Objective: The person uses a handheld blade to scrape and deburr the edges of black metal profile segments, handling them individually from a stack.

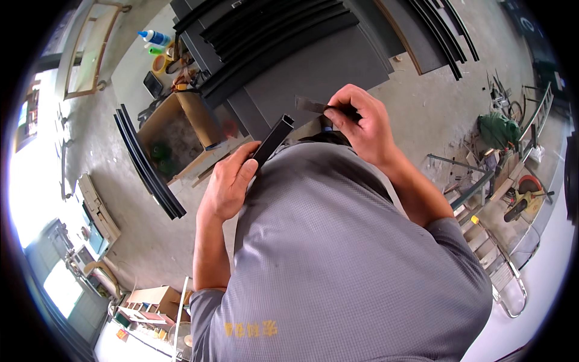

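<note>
My left hand (pixel 228 184) is closed round a black square tube (pixel 274 142), whose hollow end points up and to the right. Part of the tube is hidden behind my fingers and shirt. Across from it, my right hand (pixel 367 123) pinches a flat, dark grey blade-like piece (pixel 309 105) between thumb and fingers. It sticks out leftward, a little apart from the tube's end; whether it has a handle is hidden in my grip. Ahead of both hands lie dark grey panels (pixel 319 84), with several long black profiles (pixel 274 42) on top.
To the left stands an open box (pixel 199 117), with long black strips (pixel 145 160) beside it. A blue-and-white bottle (pixel 155 38) and tape rolls (pixel 160 64) sit beyond the box. More profiles (pixel 443 36) lie far right. A metal frame (pixel 473 190) and a ladder (pixel 500 271) are at right.
</note>
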Demonstrator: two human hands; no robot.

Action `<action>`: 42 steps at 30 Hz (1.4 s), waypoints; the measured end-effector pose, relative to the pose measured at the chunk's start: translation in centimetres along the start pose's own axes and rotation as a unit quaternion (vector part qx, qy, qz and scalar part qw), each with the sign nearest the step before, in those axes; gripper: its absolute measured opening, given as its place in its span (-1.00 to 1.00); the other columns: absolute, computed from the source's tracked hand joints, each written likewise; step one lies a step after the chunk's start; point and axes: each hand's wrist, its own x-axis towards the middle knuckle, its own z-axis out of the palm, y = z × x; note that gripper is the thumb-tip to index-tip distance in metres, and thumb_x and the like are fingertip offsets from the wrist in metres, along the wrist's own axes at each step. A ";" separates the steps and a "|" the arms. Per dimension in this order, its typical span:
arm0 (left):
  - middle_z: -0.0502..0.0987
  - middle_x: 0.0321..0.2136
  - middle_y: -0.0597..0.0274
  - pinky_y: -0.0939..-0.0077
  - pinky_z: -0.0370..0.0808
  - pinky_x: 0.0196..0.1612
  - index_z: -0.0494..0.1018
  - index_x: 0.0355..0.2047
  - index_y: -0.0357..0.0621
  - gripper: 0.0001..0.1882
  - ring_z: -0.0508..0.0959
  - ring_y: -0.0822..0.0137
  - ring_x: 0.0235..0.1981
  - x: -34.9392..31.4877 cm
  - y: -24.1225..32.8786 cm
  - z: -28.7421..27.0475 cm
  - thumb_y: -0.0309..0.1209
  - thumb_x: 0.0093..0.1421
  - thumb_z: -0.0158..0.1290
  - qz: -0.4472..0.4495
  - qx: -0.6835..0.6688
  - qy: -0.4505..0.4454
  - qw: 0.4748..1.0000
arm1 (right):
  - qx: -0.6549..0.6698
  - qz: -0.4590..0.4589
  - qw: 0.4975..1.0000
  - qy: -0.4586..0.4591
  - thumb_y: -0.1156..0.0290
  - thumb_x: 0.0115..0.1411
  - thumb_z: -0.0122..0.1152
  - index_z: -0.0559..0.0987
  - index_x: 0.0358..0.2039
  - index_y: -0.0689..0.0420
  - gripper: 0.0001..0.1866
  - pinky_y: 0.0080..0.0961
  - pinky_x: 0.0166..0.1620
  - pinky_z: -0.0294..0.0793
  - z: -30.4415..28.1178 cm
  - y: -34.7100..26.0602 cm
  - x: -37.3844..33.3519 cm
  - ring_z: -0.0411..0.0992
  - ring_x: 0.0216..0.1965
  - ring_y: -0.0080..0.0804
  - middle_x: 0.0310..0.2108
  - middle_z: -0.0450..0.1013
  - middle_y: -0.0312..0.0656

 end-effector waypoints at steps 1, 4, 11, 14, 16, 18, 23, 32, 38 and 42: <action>0.64 -0.11 -0.16 0.21 0.48 0.11 0.47 0.24 -0.24 -0.46 0.63 -0.09 -0.06 -0.1 0.5 -0.2 -0.08 0.48 -0.08 0.002 0.013 -0.006 1.000 | -0.017 -0.013 1.000 -0.001 0.62 0.26 0.35 0.56 -0.28 0.23 -0.90 -0.58 -0.31 0.44 -0.1 -0.1 0.0 0.43 -0.40 -0.51 -0.40 0.47 -0.28; 0.64 -0.20 -0.19 0.18 0.48 0.07 0.46 0.23 -0.24 -0.46 0.62 -0.15 -0.10 -0.1 1.3 0.2 -0.07 0.53 -0.16 -0.002 0.047 -0.023 0.999 | -0.056 -0.043 0.997 -0.012 0.67 0.20 0.37 0.58 -0.30 0.25 -0.88 -0.52 -0.33 0.49 0.0 -0.4 -0.1 0.49 -0.41 -0.42 -0.38 0.51 -0.22; 0.64 -0.28 -0.21 0.14 0.48 0.05 0.46 0.24 -0.25 -0.45 0.61 -0.21 -0.11 0.4 1.2 0.6 -0.05 0.55 -0.19 -0.007 0.077 -0.037 0.996 | -0.130 -0.110 0.984 -0.047 0.66 0.14 0.41 0.59 -0.34 0.23 -0.85 -0.43 -0.41 0.50 1.3 -1.7 -0.3 0.54 -0.48 -0.26 -0.38 0.54 -0.20; 0.64 -0.28 -0.22 0.13 0.48 0.06 0.46 0.24 -0.25 -0.44 0.61 -0.23 -0.11 0.4 0.9 0.7 -0.05 0.55 -0.20 0.001 0.077 -0.035 0.996 | -0.188 -0.133 0.973 -0.017 0.62 0.12 0.43 0.58 -0.34 0.18 -0.83 -0.39 -0.43 0.49 1.2 -1.0 0.2 0.53 -0.49 -0.25 -0.38 0.54 -0.23; 0.64 -0.27 -0.23 0.12 0.48 0.06 0.46 0.24 -0.24 -0.44 0.61 -0.24 -0.10 0.4 0.8 0.7 -0.05 0.55 -0.20 0.002 0.076 -0.034 0.997 | -0.209 -0.089 0.974 0.006 0.62 0.11 0.44 0.58 -0.33 0.15 -0.81 -0.39 -0.42 0.49 0.7 -0.6 0.4 0.53 -0.48 -0.24 -0.39 0.53 -0.24; 0.64 -0.26 -0.24 0.13 0.48 0.07 0.46 0.25 -0.24 -0.44 0.61 -0.24 -0.10 0.3 0.7 0.8 -0.05 0.55 -0.20 -0.004 0.074 -0.034 0.997 | -0.178 -0.122 0.976 -0.011 0.62 0.09 0.44 0.58 -0.34 0.13 -0.81 -0.38 -0.42 0.48 0.8 -1.0 0.1 0.53 -0.48 -0.22 -0.39 0.53 -0.24; 0.64 -0.23 -0.26 0.13 0.48 0.08 0.46 0.24 -0.22 -0.45 0.61 -0.24 -0.09 0.0 0.8 1.1 -0.05 0.55 -0.20 0.004 0.068 -0.028 0.997 | -0.228 -0.154 0.961 0.001 0.62 0.07 0.45 0.58 -0.35 0.13 -0.80 -0.39 -0.44 0.47 0.9 -0.8 0.5 0.52 -0.49 -0.23 -0.41 0.52 -0.26; 0.64 -0.26 -0.24 0.12 0.49 0.03 0.47 0.22 -0.18 -0.49 0.60 -0.25 -0.12 -0.5 1.2 1.1 -0.08 0.55 -0.20 0.007 0.067 -0.031 0.997 | -0.226 -0.129 0.966 -0.007 0.61 0.09 0.45 0.58 -0.36 0.16 -0.82 -0.42 -0.44 0.46 0.7 -0.9 0.7 0.50 -0.52 -0.25 -0.41 0.52 -0.23; 0.62 -0.29 -0.23 0.13 0.50 0.00 0.50 0.16 -0.22 -0.50 0.61 -0.22 -0.16 -0.7 1.1 1.3 -0.08 0.49 -0.10 0.008 0.052 -0.018 0.998 | -0.159 -0.065 0.985 -0.030 0.63 0.15 0.40 0.62 -0.34 0.20 -0.89 -0.46 -0.38 0.49 0.9 -0.4 0.9 0.52 -0.46 -0.30 -0.39 0.54 -0.19; 0.61 -0.33 -0.19 0.21 0.52 -0.05 0.54 0.03 -0.29 -0.50 0.60 -0.15 -0.23 -0.9 0.9 0.3 -0.05 0.42 0.02 0.034 0.087 0.019 0.995 | -0.072 -0.022 0.997 -0.021 0.55 0.25 0.38 0.60 -0.28 0.21 -0.91 -0.55 -0.33 0.46 0.4 -0.3 0.9 0.46 -0.44 -0.51 -0.39 0.51 -0.30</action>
